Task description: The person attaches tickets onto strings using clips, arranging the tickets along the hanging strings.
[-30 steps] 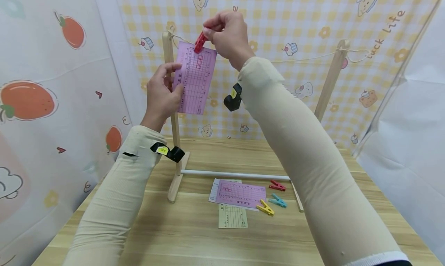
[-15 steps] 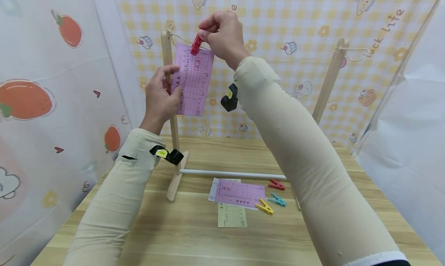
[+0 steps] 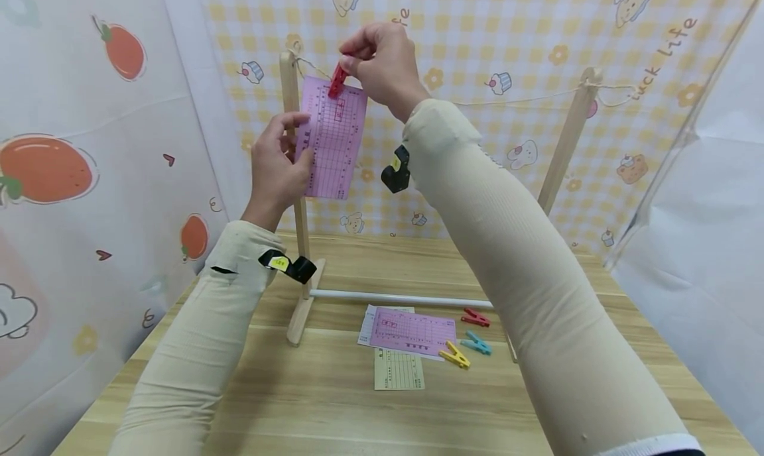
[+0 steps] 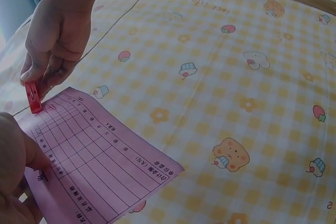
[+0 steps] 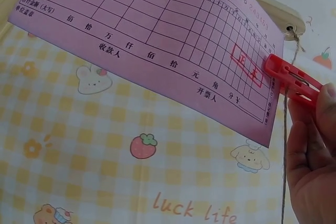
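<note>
A pink receipt slip hangs lengthwise at the string, near the left post. My left hand pinches its left edge between thumb and fingers. Up at the slip's top edge, my right hand pinches the handles of a red clothespin. In the right wrist view the clothespin's nose lies over the slip's edge beside the string; whether it bites the string too is hard to tell. The left wrist view shows the same red clothespin at the slip's upper corner.
A wooden left post and right post carry the string, with a white rod low between them. On the table lie another pink slip, a yellowish slip, and red, blue and yellow clothespins.
Over the last second the right hand, the red clothespin and the top of the slip have shifted slightly left and down. Both hands keep their hold.
</note>
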Tool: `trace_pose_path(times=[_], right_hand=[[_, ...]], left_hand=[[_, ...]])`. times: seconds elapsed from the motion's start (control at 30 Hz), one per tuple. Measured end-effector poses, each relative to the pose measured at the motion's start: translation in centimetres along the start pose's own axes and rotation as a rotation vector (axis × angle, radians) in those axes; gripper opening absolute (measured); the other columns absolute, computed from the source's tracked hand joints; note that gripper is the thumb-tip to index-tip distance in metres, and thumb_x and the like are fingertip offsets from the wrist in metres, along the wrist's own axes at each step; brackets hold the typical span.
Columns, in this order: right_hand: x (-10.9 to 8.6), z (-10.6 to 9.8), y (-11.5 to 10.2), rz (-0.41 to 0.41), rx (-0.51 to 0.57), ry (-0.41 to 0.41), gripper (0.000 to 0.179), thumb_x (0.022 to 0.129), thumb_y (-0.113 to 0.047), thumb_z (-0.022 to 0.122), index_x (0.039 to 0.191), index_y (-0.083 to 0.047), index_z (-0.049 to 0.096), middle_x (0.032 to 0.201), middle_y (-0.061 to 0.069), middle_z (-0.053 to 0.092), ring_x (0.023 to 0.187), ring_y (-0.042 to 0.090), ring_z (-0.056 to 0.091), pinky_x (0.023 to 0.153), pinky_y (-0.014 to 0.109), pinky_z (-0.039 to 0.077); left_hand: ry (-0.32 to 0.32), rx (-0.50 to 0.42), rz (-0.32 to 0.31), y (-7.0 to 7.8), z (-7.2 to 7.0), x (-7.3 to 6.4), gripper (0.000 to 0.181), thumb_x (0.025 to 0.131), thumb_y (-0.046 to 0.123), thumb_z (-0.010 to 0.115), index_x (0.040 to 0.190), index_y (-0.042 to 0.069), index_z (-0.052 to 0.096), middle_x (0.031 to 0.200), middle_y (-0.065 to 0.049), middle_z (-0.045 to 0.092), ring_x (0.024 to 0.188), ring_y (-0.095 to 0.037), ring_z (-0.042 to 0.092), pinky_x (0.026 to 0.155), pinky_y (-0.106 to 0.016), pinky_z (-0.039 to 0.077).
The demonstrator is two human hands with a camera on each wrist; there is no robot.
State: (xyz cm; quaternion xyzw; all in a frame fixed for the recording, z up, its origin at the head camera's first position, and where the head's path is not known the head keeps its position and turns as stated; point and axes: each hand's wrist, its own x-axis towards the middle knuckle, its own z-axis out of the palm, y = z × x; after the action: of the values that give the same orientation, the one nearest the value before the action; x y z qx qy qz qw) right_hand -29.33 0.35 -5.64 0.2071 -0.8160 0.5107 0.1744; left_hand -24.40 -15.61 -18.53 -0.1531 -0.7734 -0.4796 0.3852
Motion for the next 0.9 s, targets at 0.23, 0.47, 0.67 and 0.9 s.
trace_pose_path(times=[0.23, 0.47, 0.67, 0.9], right_hand=[[-0.26, -0.06, -0.21, 0.037, 0.053, -0.067, 0.012, 0.089, -0.007, 0.068, 0.102, -0.008, 0.07, 0.1, 0.004, 0.067, 0.086, 0.012, 0.06, 0.074, 0.023, 0.05], [-0.61, -0.24, -0.26, 0.033, 0.046, -0.118, 0.017, 0.09, -0.009, 0.068, 0.107, -0.008, 0.07, 0.101, 0.003, 0.065, 0.093, 0.013, 0.061, 0.079, 0.021, 0.051], [-0.73, -0.31, -0.22, 0.031, 0.017, -0.165, 0.024, 0.09, -0.011, 0.068, 0.114, -0.009, 0.068, 0.105, 0.003, 0.063, 0.098, 0.013, 0.061, 0.082, 0.02, 0.051], [-0.85, -0.44, -0.41, 0.041, -0.015, -0.202, 0.032, 0.092, -0.016, 0.066, 0.123, -0.01, 0.062, 0.112, 0.002, 0.061, 0.102, 0.012, 0.059, 0.083, 0.018, 0.05]], left_hand=[[0.006, 0.001, -0.01, -0.07, -0.03, -0.1, 0.039, 0.09, -0.006, 0.056, 0.127, 0.005, 0.055, 0.11, -0.008, 0.056, 0.079, -0.015, 0.053, 0.061, -0.022, 0.045], [0.01, -0.002, -0.002, -0.16, -0.16, -0.18, 0.039, 0.089, -0.006, 0.057, 0.127, 0.004, 0.055, 0.11, -0.008, 0.056, 0.081, -0.014, 0.055, 0.061, -0.022, 0.046], [-0.003, -0.007, -0.008, -0.27, -0.3, -0.39, 0.04, 0.089, -0.006, 0.057, 0.127, 0.003, 0.054, 0.112, -0.009, 0.056, 0.085, -0.017, 0.058, 0.064, -0.023, 0.048], [-0.016, -0.001, -0.028, -0.29, -0.12, -0.35, 0.039, 0.091, -0.003, 0.057, 0.129, 0.006, 0.054, 0.109, -0.009, 0.055, 0.085, -0.017, 0.055, 0.063, -0.022, 0.047]])
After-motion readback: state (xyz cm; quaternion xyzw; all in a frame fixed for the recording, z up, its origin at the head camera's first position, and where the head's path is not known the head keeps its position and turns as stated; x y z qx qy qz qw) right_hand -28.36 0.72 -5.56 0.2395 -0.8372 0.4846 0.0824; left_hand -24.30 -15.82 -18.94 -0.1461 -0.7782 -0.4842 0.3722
